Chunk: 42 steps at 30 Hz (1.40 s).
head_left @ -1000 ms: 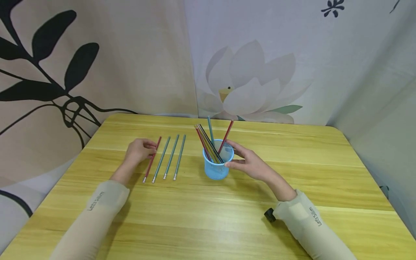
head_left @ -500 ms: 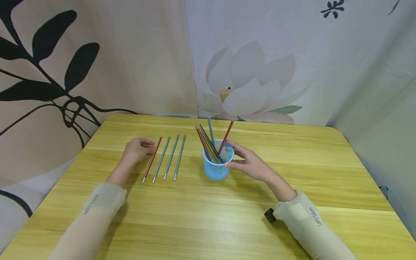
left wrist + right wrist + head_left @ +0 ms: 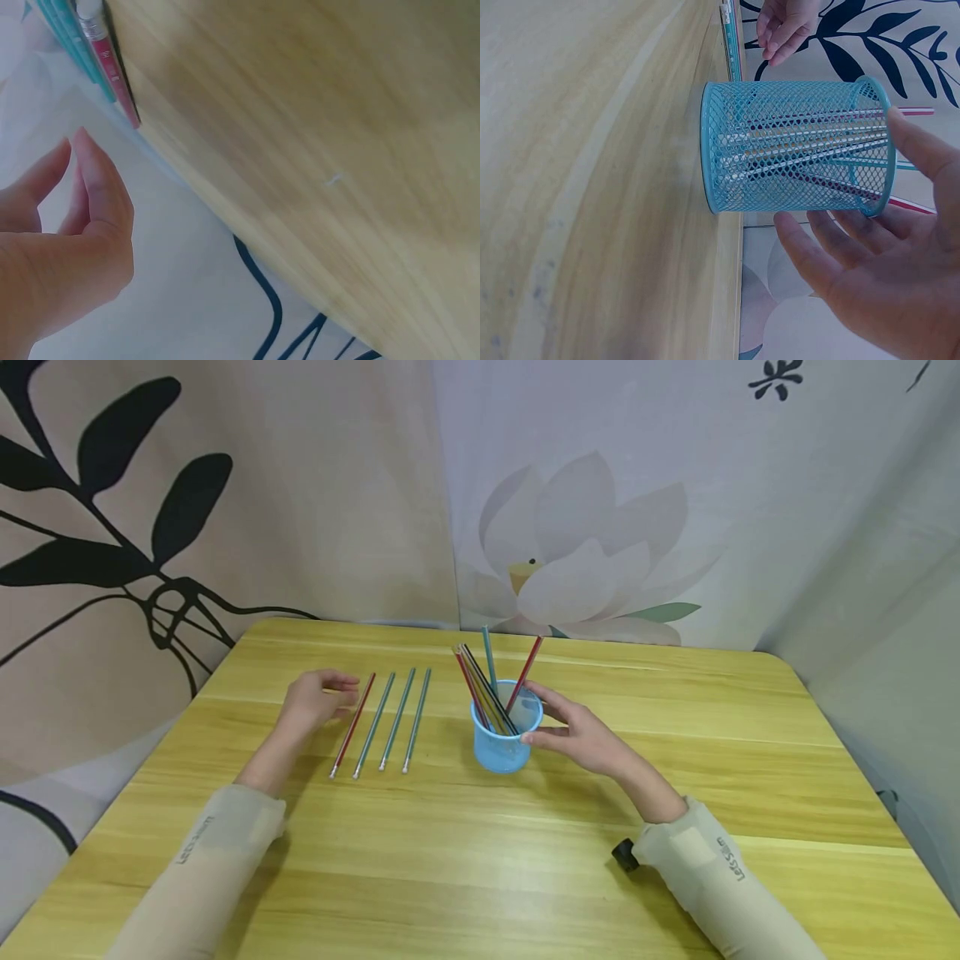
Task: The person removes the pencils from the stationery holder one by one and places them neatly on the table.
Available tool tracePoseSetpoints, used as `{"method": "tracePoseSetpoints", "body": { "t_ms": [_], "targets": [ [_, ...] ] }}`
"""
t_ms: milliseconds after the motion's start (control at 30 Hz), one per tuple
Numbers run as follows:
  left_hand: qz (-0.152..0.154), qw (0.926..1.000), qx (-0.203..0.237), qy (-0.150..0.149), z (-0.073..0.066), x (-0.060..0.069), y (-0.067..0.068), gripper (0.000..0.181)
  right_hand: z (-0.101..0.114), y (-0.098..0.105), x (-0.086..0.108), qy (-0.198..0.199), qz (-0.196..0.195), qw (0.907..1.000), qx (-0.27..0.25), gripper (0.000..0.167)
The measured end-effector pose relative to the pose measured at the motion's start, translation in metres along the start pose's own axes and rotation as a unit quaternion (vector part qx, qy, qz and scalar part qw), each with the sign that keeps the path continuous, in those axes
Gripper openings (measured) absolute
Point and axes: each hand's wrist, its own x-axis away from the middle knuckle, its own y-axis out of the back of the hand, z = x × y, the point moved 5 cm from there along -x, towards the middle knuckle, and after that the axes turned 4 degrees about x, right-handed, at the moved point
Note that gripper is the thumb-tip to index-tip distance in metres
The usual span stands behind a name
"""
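Observation:
In the head view, my left hand [image 3: 309, 703] hovers just left of a red pencil [image 3: 352, 725], its fingers softly bent and holding nothing. The left wrist view shows a small gap between thumb and fingertips on that hand [image 3: 82, 240], apart from the red pencil [image 3: 111, 67]. Three teal pencils [image 3: 373, 727] lie side by side to the right of the red one. My right hand [image 3: 588, 739] holds the blue mesh cup [image 3: 501, 752] by its right side, thumb at the rim [image 3: 890, 161]. Several red, teal, dark and yellowish pencils lean inside the cup.
The wooden table [image 3: 450, 860] reaches back to a patterned curtain [image 3: 337, 527]. A small black object [image 3: 624, 855] is at the right sleeve's cuff.
My left hand has let go of the red pencil and drawn slightly left of it; that pencil has shifted a little. My right hand keeps its hold on the cup.

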Motion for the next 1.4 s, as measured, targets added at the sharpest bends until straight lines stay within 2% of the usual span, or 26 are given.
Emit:
{"method": "tracePoseSetpoints", "body": {
  "t_ms": [233, 567, 833, 1400],
  "targets": [
    [-0.008, 0.9999, 0.006, -0.011, -0.005, 0.004, 0.001, 0.034, -0.001, 0.000, 0.000, 0.004, -0.001, 1.0000, 0.001, 0.075],
    [-0.019, 0.9988, 0.002, -0.046, -0.017, 0.010, -0.003, 0.032, -0.001, 0.000, 0.000, 0.001, 0.001, 1.0000, -0.002, 0.075],
    [-0.013, 0.9981, 0.000, -0.061, -0.029, 0.017, -0.009, 0.032, -0.002, 0.000, 0.000, 0.001, 0.002, 1.0000, 0.002, 0.075],
    [-0.001, 0.9933, 0.008, -0.115, -0.059, 0.034, -0.023, 0.031, -0.003, 0.000, -0.001, 0.001, 0.001, 1.0000, 0.001, 0.075]
  ]
}}
